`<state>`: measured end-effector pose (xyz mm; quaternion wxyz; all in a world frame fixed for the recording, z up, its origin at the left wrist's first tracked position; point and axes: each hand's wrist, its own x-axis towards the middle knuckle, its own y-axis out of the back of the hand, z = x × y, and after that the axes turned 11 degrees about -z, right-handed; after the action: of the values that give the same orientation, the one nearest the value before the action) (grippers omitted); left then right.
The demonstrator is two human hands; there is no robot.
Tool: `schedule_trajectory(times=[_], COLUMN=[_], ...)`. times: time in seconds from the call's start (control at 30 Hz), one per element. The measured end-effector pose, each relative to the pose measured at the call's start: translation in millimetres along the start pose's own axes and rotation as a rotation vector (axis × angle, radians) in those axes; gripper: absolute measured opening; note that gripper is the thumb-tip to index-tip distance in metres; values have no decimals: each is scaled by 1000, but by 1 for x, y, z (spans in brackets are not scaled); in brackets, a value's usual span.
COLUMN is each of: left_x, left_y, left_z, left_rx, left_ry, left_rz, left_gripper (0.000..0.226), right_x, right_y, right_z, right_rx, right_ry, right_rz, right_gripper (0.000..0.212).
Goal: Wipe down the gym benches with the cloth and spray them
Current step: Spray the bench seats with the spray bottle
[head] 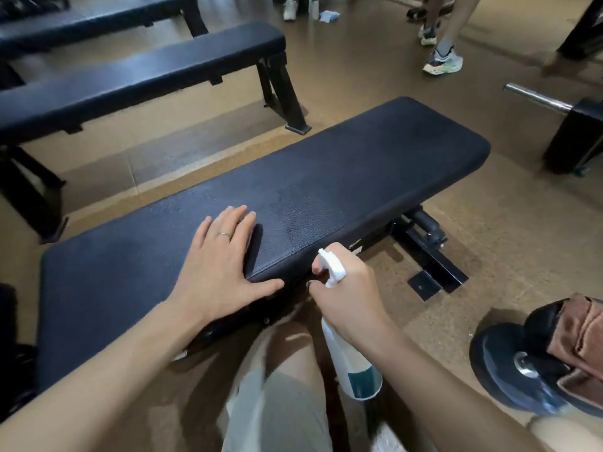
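Note:
A black padded gym bench [359,164] runs from lower left to upper right in front of me. My left hand [225,265] rests flat on its pad near the front edge, fingers spread and straight, a ring on one finger. My right hand [346,298] grips the neck of a white spray bottle [354,360] just below the bench's front edge; its white nozzle points up and left toward the pad. A damp, shinier patch shows on the pad right of my left hand. No cloth is visible in either hand.
Two more black benches [140,76] stand parallel behind this one. A weight plate [509,370] with a brown bag [577,340] on it lies at the right. A barbell end [538,99] and another person's feet [440,60] are farther back. A blue cloth [329,16] lies on the far floor.

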<state>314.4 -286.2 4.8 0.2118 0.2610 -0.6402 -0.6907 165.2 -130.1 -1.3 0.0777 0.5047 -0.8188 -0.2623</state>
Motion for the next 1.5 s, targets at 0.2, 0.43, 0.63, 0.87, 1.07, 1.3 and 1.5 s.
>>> schedule_trajectory(times=[0.2, 0.43, 0.63, 0.87, 1.07, 1.3, 1.5], left_x=[-78, -83, -87, -161, -210, -269, -286], left_y=[-6, -8, -14, -19, -18, -14, -18], left_z=[-53, -46, -53, -124, -177, -241, -256], left_rx=[-26, -13, -37, 32, 7, -108, -210], left_ry=[358, 403, 342, 134, 41, 234, 225], left_rz=[-107, -108, -49, -30, -37, 37, 142], left_gripper=[138, 135, 133, 112, 99, 78, 58], right_x=[5, -13, -18, -45, -67, -93, -100], right_y=[-12, -14, -54, -119, -178, -221, -245], right_z=[-1, -12, -29, -65, -102, -134, -155], right_rx=[-70, 35, -78, -178, -152, -49, -79], right_ry=[-55, -51, -73, -27, -147, -162, -199], right_rz=[-73, -124, -28, -16, 14, 24, 59], right_gripper=[28, 19, 20, 26, 26, 23, 25])
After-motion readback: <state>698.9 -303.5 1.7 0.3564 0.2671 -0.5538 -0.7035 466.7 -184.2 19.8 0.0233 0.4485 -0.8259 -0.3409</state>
